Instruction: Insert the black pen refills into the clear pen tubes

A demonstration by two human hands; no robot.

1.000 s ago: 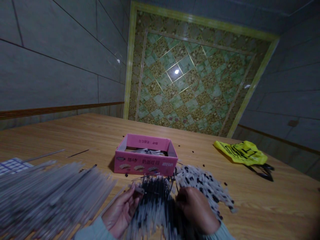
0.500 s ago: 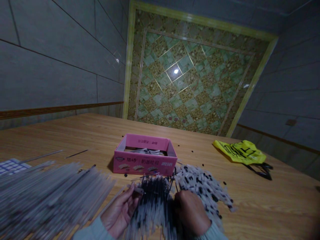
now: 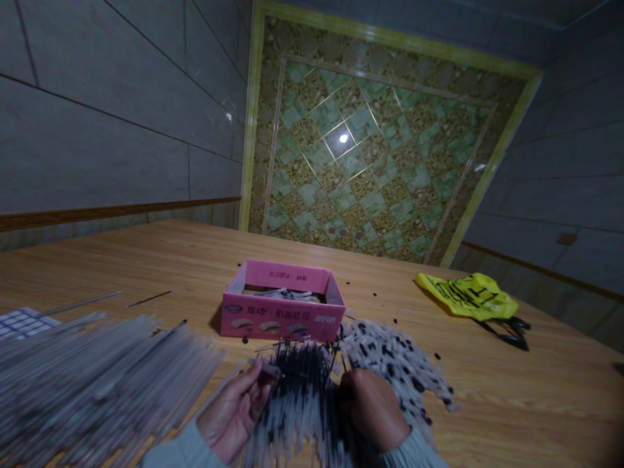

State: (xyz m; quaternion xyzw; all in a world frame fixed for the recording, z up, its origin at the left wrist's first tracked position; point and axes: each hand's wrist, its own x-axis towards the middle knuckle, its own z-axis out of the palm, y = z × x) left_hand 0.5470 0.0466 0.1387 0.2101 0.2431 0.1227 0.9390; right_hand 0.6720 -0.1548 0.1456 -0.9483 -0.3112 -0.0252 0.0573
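My left hand (image 3: 238,411) is curled with thumb and fingertips pinched on a thin pen tube (image 3: 271,370) at the left edge of a heap of black-tipped refills (image 3: 305,390). On the right side of that heap rests my right hand (image 3: 373,409), palm down with fingers curled into the refills; what they grip is hidden. A pile of small white and black pen parts (image 3: 394,361) lies just beyond the right hand. A pink cardboard box (image 3: 283,312) holding a few finished pieces stands behind the heap.
A wide spread of long clear tubes (image 3: 97,383) covers the wooden table (image 3: 511,403) at the left. A yellow plastic bag (image 3: 465,296) and black scissors (image 3: 507,328) lie at the far right. Small black bits are scattered near the box. A printed sheet (image 3: 22,322) lies at the far left.
My right hand has slid slightly left and nearer over the refill heap. The left hand has kept its pinch with hardly any movement.
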